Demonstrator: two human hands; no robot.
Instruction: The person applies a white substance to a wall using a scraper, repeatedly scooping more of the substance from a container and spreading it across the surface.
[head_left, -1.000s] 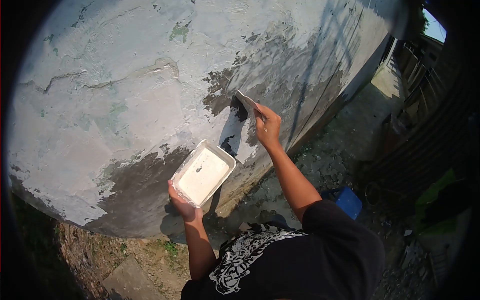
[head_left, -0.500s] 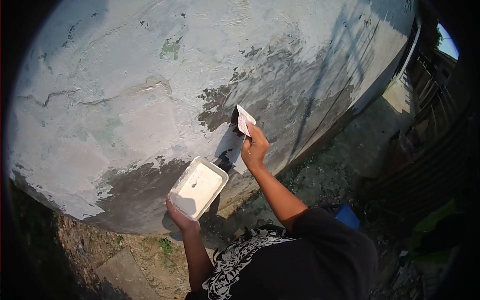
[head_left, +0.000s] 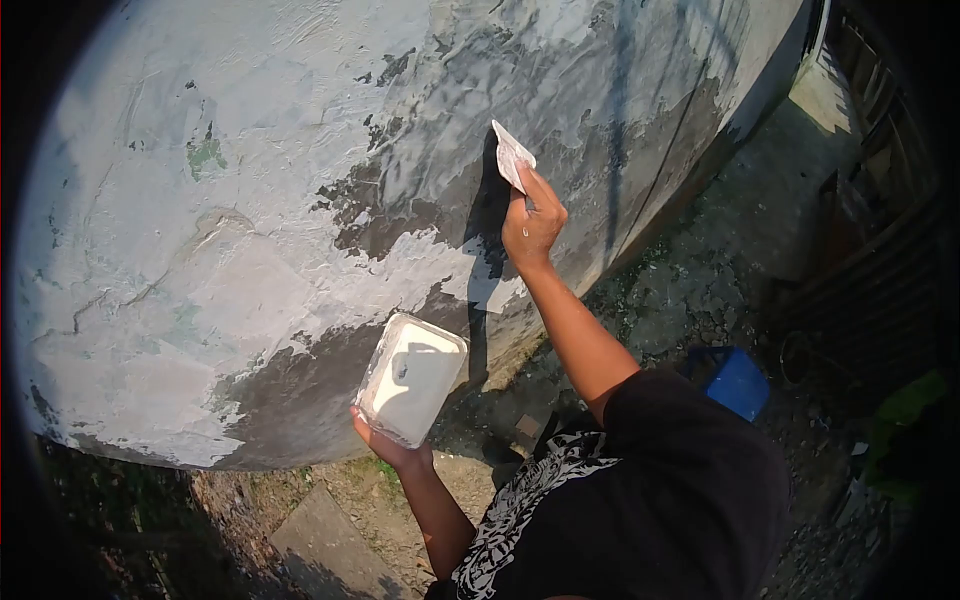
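My right hand (head_left: 534, 222) is closed round a white putty scraper (head_left: 512, 157), its flat blade smeared with pale filler. The scraper is raised in front of the dark, bare patch of the wall (head_left: 440, 180) and throws a long shadow on it. Lower down, my left hand (head_left: 396, 446) grips the bottom end of a shallow white tray (head_left: 425, 385) from below. White filler coats the tray's inside, with a small dark spot near the middle. Around the patch the wall carries uneven white filler with ragged edges.
A blue container (head_left: 738, 384) stands on the ground to my right. Rough dark paving (head_left: 680, 290) runs along the wall's foot. A flat grey slab (head_left: 335, 540) lies on the soil below, and a corrugated surface (head_left: 870, 265) is at the far right.
My right hand has moved the scraper up along the wall, further from the tray. The view has shifted, so the wall sits further left and more of the blue container shows.
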